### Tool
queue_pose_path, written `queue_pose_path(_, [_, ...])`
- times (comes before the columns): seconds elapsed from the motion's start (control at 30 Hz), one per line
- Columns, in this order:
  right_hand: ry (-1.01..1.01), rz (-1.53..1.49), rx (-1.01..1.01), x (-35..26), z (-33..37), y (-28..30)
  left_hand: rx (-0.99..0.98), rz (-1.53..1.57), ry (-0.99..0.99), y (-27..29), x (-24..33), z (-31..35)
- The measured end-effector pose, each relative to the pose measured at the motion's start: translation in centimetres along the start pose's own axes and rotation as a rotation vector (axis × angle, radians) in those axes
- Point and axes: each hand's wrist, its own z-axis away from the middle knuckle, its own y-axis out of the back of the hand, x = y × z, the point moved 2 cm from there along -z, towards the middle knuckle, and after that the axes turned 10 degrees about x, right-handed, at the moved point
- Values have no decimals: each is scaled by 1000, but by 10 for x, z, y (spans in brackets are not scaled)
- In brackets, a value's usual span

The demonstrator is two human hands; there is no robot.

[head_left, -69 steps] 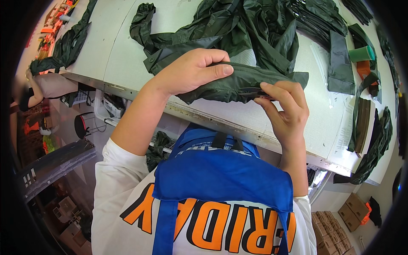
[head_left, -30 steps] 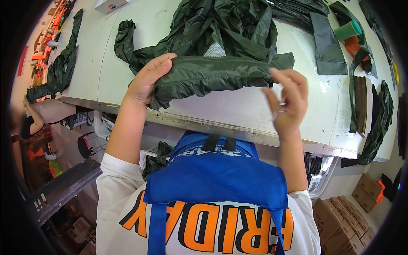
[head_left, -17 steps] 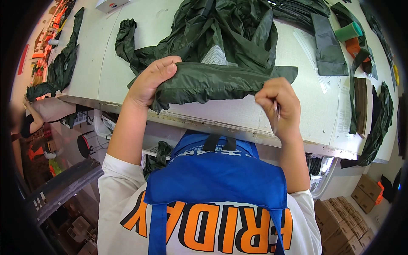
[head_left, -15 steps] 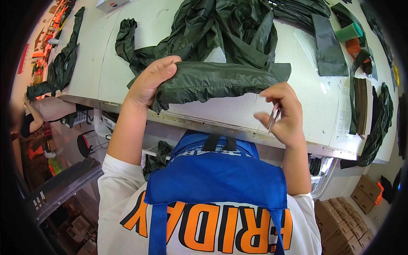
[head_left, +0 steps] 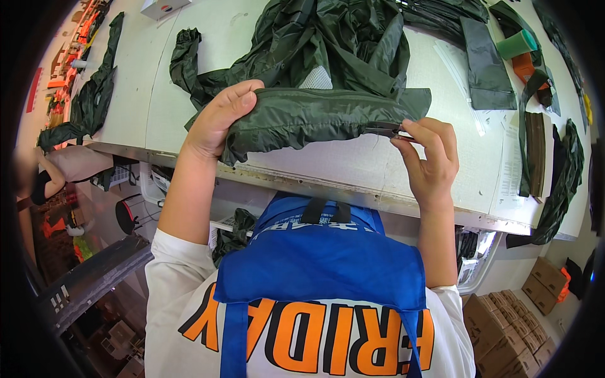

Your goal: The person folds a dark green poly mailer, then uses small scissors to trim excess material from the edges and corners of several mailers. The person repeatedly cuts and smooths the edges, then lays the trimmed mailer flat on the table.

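Observation:
A dark green garment point(head_left: 334, 47) of thin, shiny cloth lies crumpled on the table, with one gathered edge point(head_left: 309, 123) stretched toward me. My left hand point(head_left: 224, 120) is closed round the left end of that edge, thumb on top. In my right hand point(head_left: 428, 154) is a pair of small thread snips point(head_left: 386, 131), pinched between thumb and fingers. Their blades lie against the lower right part of the edge, where a loose thread hangs. A patch of white mesh point(head_left: 317, 79) shows among the folds.
Folded dark green pieces point(head_left: 488, 66), a green thread cone point(head_left: 517, 46) and a brown stack point(head_left: 536, 154) lie on the table's right side. Another green garment point(head_left: 94, 101) is at the left, near another person's arm point(head_left: 53, 173). Cardboard boxes point(head_left: 504, 334) stand lower right.
My right hand has turned and moved up, bringing the snips from below the cloth to its lower right edge. The left hand keeps its hold, barely shifted.

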Motion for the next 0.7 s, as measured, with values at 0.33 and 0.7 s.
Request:
queue_pose_path(0.33, [-40,-11,-35,-3,-8,5,13,-39,0,-2,1,2])
queue_pose_path(0.7, [-671,-718,73,24,10,7,-71,-8,32,9,-1,-1])
